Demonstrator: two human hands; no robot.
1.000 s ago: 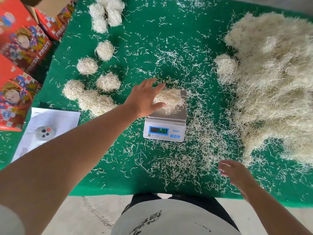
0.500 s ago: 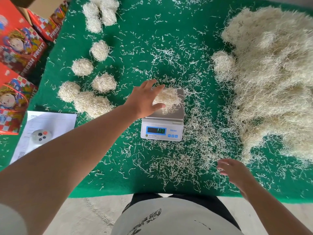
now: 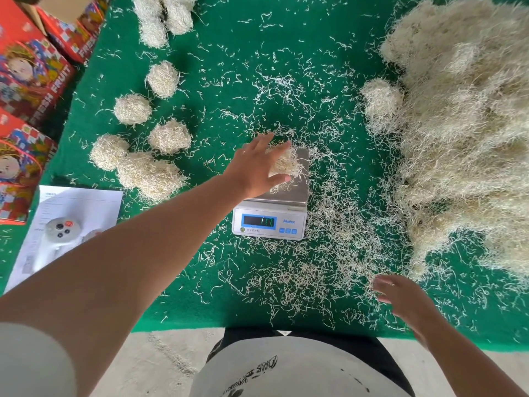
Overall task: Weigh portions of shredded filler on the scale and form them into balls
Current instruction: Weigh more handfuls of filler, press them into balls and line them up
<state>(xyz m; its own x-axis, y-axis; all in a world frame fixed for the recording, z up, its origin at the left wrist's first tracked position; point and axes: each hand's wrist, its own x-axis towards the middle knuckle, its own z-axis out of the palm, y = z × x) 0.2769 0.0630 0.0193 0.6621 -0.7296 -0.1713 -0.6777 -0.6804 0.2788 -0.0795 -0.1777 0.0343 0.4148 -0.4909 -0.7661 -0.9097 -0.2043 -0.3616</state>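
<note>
A small white scale (image 3: 269, 222) with a blue-framed display stands mid-table on the green mat (image 3: 243, 38). On its steel pan lies a clump of pale shredded filler (image 3: 289, 164). My left hand (image 3: 254, 167) reaches over the clump, fingers across its top and left side, thumb curled round its near side. Above the loose shreds near the front edge, my right hand (image 3: 400, 299) hovers with relaxed fingers and holds nothing. A big heap of filler (image 3: 463, 133) fills the right side. Several formed balls (image 3: 133, 108) lie at the left.
Red printed fruit boxes (image 3: 31, 78) stand past the table's left edge. A white paper sheet (image 3: 86, 202) with a small white device (image 3: 61, 227) on it lies at the front left. Loose shreds (image 3: 329, 253) cover the mat around the scale. One more ball (image 3: 380, 98) sits beside the heap.
My left hand has stayed on the clump on the scale. My right hand has barely shifted. The view has moved slightly.
</note>
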